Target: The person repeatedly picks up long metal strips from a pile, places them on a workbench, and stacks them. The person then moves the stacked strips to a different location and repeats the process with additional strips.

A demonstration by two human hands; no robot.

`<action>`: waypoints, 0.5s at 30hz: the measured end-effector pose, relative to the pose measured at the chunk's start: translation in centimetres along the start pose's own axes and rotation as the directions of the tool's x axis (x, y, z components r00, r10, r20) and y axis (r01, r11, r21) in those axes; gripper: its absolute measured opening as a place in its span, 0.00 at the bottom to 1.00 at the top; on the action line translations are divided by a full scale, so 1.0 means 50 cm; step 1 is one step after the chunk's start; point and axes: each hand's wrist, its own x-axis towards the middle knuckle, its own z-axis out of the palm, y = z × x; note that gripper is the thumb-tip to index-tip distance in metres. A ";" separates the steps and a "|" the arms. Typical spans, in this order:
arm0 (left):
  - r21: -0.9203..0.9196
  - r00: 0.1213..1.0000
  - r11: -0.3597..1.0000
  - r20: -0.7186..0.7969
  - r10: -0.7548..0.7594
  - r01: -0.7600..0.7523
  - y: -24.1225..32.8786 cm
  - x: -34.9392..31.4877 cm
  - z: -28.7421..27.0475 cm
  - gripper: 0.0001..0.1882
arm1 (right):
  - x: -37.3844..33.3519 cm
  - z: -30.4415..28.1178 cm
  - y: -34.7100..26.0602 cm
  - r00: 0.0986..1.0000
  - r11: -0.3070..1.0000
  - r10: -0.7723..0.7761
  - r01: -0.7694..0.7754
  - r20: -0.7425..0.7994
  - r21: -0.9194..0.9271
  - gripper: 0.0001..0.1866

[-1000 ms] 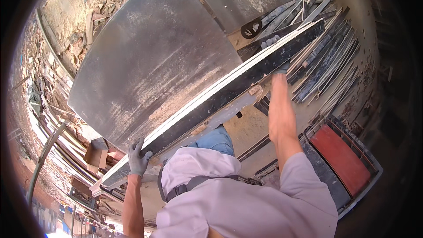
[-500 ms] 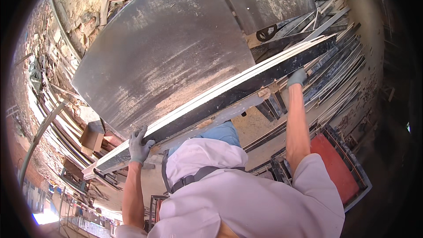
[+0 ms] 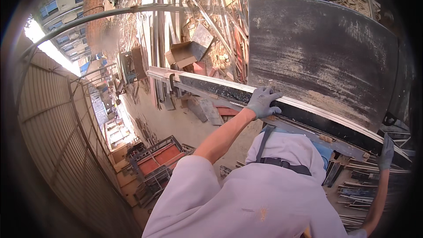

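Several long pale strips [image 3: 211, 80] lie together along a long black rail [image 3: 304, 113] at the near edge of a dark, dusty metal table [image 3: 321, 57]. My left hand [image 3: 263, 102], in a grey glove, reaches over the strips near the middle, its fingers on top and its thumb on the near side, against the rail. Farther right, my right hand [image 3: 386, 152], also gloved, is at the strips' right end, with its fingers pointing up and held together across them. The inside of its grip is hidden.
Scrap wood and offcuts [image 3: 211, 22] lie beyond the table's left side, with an open cardboard box [image 3: 179, 54]. A metal frame with a red panel [image 3: 161, 162] stands behind left. Stacked strips [image 3: 370, 185] lie near my right arm. A curved pipe [image 3: 110, 13] crosses the upper left.
My view has swung left, so the table and rail appear farther right. My left hand is still on the strips; my right hand has come up from below the rail onto their right end.
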 end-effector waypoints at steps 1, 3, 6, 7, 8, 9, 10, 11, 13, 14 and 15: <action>-0.013 1.000 1.000 -0.004 0.002 -0.002 -0.006 -0.009 0.012 0.39 | 0.005 0.001 0.010 1.000 1.000 -0.016 0.016 0.007 -0.012 0.58; -0.042 0.996 0.998 -0.076 0.041 -0.044 -0.027 -0.020 0.034 0.39 | 0.006 0.005 0.018 0.999 0.998 -0.013 0.015 0.033 -0.062 0.57; -0.063 0.992 0.996 -0.110 0.059 -0.066 -0.039 -0.020 0.043 0.38 | 0.004 0.000 0.008 0.999 0.996 -0.023 0.025 0.029 -0.081 0.55; -0.067 0.992 0.996 -0.108 0.060 -0.067 -0.041 -0.019 0.042 0.38 | 0.010 0.000 0.005 0.997 0.997 0.031 -0.026 0.070 -0.068 0.52; -0.074 0.995 0.996 -0.090 0.045 -0.051 -0.039 -0.020 0.040 0.38 | 0.011 -0.002 -0.001 0.998 0.997 0.032 -0.027 0.056 -0.078 0.51; -0.078 0.997 0.996 -0.073 0.035 -0.040 -0.035 -0.020 0.032 0.38 | 0.007 -0.002 -0.007 0.999 0.996 0.037 -0.033 0.040 -0.088 0.50; -0.082 0.998 0.996 -0.056 0.025 -0.029 -0.032 -0.019 0.024 0.38 | 0.002 -0.001 -0.012 0.999 0.994 0.042 -0.039 0.024 -0.099 0.49; -0.091 0.997 0.995 -0.069 0.025 -0.031 -0.037 -0.018 0.024 0.38 | 0.009 -0.001 -0.014 1.000 0.995 0.026 -0.025 0.004 -0.098 0.48; -0.089 0.993 0.994 -0.106 0.056 -0.065 -0.037 -0.020 0.033 0.38 | -0.002 -0.008 -0.025 0.999 0.994 0.044 -0.044 -0.008 -0.098 0.48; -0.086 0.990 0.994 -0.127 0.061 -0.072 -0.038 -0.022 0.038 0.38 | 0.007 -0.010 -0.035 0.999 0.995 0.043 -0.044 -0.016 -0.095 0.49; -0.076 0.991 0.995 -0.121 0.055 -0.064 -0.038 -0.021 0.038 0.39 | 0.017 -0.013 -0.052 0.999 0.995 0.014 -0.017 -0.038 -0.100 0.52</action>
